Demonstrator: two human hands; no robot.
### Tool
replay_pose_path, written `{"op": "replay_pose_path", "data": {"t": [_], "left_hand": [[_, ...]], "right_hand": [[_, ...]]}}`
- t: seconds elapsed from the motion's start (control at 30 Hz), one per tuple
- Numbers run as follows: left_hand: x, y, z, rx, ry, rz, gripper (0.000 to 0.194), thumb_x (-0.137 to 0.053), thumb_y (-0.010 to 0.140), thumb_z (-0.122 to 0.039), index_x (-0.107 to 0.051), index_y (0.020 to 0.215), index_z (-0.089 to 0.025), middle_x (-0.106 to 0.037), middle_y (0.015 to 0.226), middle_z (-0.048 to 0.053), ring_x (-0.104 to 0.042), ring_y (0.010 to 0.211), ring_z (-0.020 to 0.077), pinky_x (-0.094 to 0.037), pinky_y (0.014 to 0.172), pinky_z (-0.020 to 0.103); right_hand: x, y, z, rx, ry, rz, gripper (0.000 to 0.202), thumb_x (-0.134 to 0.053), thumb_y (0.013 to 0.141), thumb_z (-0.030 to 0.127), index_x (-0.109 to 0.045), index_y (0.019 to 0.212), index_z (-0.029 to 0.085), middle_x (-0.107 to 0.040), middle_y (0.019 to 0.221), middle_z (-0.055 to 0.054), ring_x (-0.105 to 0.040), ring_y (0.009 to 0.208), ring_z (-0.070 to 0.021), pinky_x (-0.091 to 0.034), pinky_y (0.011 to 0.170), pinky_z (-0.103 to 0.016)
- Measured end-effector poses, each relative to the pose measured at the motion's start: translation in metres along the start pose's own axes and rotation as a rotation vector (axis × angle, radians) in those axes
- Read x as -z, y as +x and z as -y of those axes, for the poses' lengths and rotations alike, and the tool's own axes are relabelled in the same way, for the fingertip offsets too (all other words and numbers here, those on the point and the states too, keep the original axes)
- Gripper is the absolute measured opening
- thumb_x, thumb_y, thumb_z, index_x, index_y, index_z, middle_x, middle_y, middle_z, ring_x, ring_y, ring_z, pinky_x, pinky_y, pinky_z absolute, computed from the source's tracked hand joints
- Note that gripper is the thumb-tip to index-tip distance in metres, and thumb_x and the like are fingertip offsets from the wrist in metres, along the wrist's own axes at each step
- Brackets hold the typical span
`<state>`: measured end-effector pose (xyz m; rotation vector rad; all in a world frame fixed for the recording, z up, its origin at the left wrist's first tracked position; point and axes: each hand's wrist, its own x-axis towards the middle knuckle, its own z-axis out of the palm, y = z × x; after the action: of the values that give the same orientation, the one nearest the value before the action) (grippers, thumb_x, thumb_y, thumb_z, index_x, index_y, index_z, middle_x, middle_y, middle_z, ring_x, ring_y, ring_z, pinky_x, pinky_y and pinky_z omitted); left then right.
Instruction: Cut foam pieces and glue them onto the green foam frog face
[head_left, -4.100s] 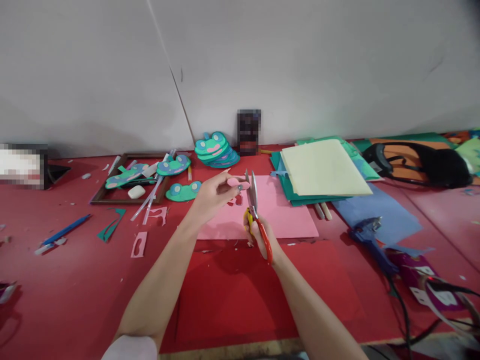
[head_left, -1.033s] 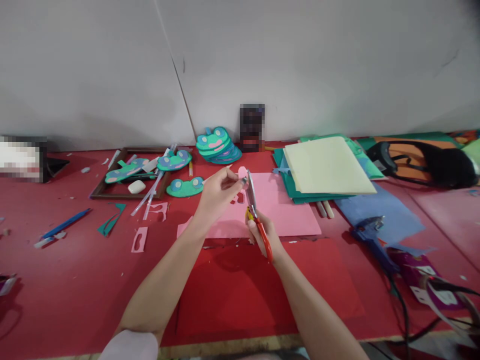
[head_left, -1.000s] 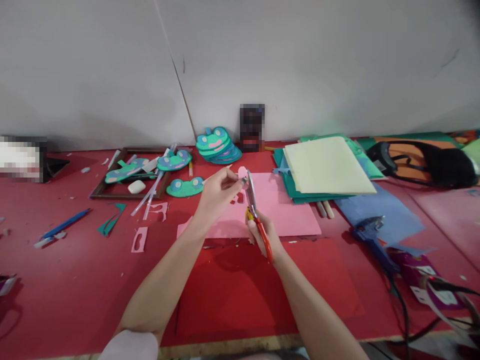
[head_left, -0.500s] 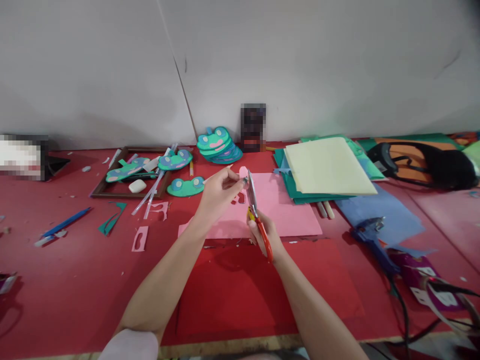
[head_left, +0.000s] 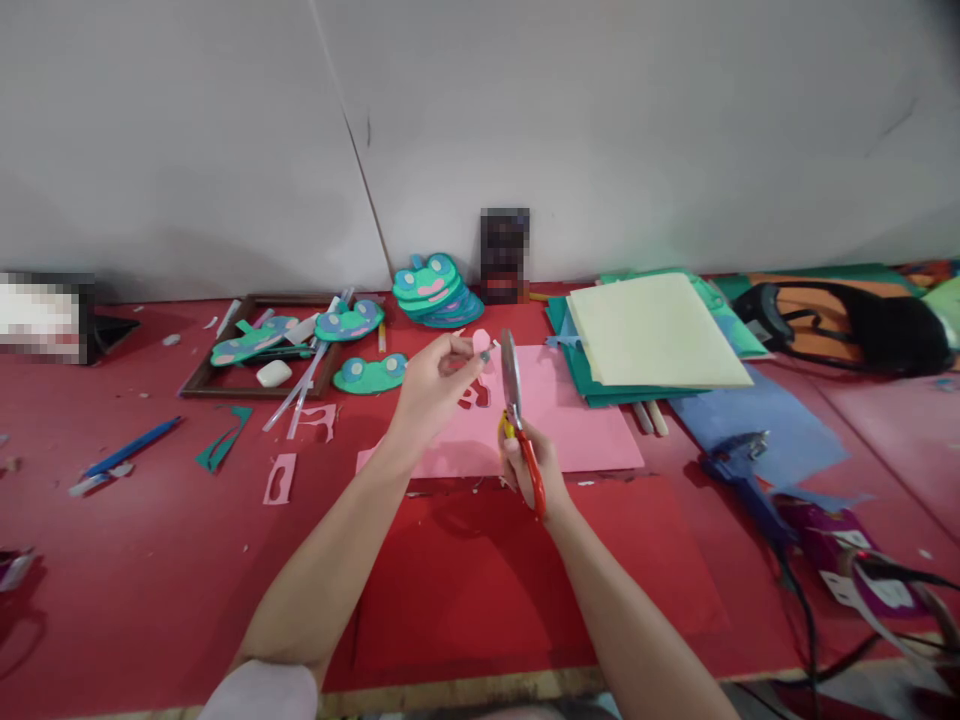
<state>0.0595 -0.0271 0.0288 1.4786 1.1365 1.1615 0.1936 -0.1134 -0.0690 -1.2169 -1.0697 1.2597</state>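
Observation:
Between thumb and fingers, my left hand [head_left: 439, 385] pinches a small pink piece [head_left: 481, 342] above the pink sheet [head_left: 570, 430]. My right hand [head_left: 536, 465] is wrapped round the red and yellow handles of the scissors [head_left: 511, 375]. The blades point away from me, just right of the pink piece and apart from it. Under my hands, pink scraps [head_left: 474, 396] lie on the sheet. A green frog-like shape [head_left: 371, 374] rests left of my left hand, and a stack of similar shapes [head_left: 431, 290] sits behind it.
At the left are a brown frame [head_left: 199, 380] with shapes and clear sticks, pink cut-outs [head_left: 280, 480] and a blue pen [head_left: 135, 447]. Foam sheets [head_left: 660, 335], a blue glue gun [head_left: 750, 490], cables and a black strap [head_left: 862, 325] lie at the right. A dark phone-like object [head_left: 505, 255] leans on the wall.
The scissors have moved slightly right, away from the pink piece, and their blades look more upright. My left hand has shifted a little left with the piece.

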Motion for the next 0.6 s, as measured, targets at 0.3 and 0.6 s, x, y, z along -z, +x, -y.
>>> {"op": "replay_pose_path", "data": {"t": [0.3,0.6], "left_hand": [[0.0012,0.003,0.0033,0.065,-0.136,-0.027,0.017,-0.067,0.077,-0.033,-0.061,0.076,-0.017,-0.067,0.077,0.002,-0.06,0.067,0.0113,-0.048,0.065,0.024],[-0.0016,0.0023,0.0015,0.133,-0.192,0.028,0.021,-0.067,0.076,-0.036,-0.066,0.084,-0.016,-0.073,0.087,0.007,-0.066,0.069,0.0142,-0.054,0.068,0.028]], "right_hand": [[-0.0003,0.0034,0.0036,-0.012,0.203,-0.128,0.046,-0.048,0.084,0.064,-0.041,0.068,0.021,-0.035,0.039,0.009,-0.03,0.028,-0.0052,-0.031,0.029,-0.018],[-0.0019,0.0032,0.0037,-0.046,0.226,-0.111,0.046,-0.051,0.081,0.065,-0.042,0.07,0.021,-0.035,0.041,0.01,-0.029,0.029,-0.0049,-0.032,0.029,-0.018]]}}
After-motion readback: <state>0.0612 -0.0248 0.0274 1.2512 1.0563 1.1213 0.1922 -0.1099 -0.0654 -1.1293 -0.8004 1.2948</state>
